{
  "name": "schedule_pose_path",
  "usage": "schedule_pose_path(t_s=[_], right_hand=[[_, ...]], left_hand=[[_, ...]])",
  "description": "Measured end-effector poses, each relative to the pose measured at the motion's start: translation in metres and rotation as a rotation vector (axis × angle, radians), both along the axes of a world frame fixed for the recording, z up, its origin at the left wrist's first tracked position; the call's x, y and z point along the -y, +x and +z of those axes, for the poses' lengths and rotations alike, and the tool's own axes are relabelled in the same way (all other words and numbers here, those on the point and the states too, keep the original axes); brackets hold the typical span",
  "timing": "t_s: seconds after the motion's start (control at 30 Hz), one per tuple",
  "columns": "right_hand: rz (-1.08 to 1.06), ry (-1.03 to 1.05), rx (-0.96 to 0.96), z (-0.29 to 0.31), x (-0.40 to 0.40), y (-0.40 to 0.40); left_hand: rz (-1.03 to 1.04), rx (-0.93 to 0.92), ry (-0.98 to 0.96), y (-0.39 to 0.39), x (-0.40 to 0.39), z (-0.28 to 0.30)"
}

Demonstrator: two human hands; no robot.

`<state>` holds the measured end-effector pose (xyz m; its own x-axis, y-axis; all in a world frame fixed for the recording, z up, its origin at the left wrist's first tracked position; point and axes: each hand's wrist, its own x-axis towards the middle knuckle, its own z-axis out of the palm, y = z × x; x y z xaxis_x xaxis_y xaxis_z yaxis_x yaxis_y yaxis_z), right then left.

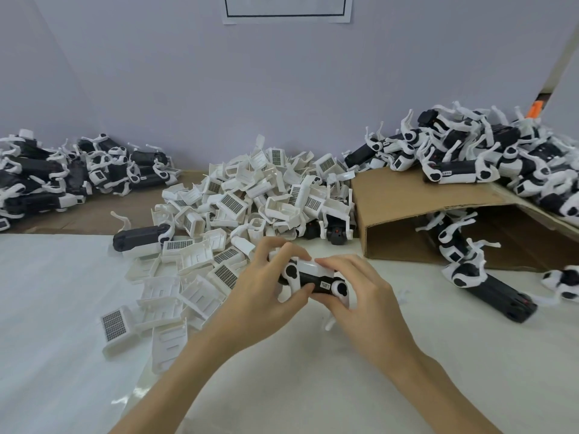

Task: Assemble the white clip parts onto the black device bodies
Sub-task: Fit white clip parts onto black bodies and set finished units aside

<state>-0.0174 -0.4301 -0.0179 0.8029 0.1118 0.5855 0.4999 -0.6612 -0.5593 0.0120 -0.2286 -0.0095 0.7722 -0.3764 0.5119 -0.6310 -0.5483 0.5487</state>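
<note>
A black device body (316, 281) with white end pieces is held just above the table at the centre of the view. My left hand (266, 296) grips its left end, fingers curled over the top and thumb underneath. From the right, my right hand (360, 292) grips the other end, its fingers pressing a white clip part (308, 266) onto the top of the body. A large heap of loose white clip parts (250, 202) lies directly behind and to the left of my hands.
Piles of black-and-white device bodies lie at the back left (62, 173) and on and inside a cardboard box (404, 195) at the right. One body (142, 239) rests at the heap's left edge; another (495, 289) lies to the right of my hands.
</note>
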Motion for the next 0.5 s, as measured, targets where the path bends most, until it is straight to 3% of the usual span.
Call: schedule_pose_path(t_s=[0.1,0.5], right_hand=[[0.002,0.054,-0.029,-0.003,-0.005,-0.001],[-0.017,-0.076,-0.051,0.001,0.0,-0.002]], left_hand=[[0.003,-0.031,-0.02,0.002,-0.002,-0.004],[-0.027,-0.021,0.001,0.004,-0.003,-0.003]])
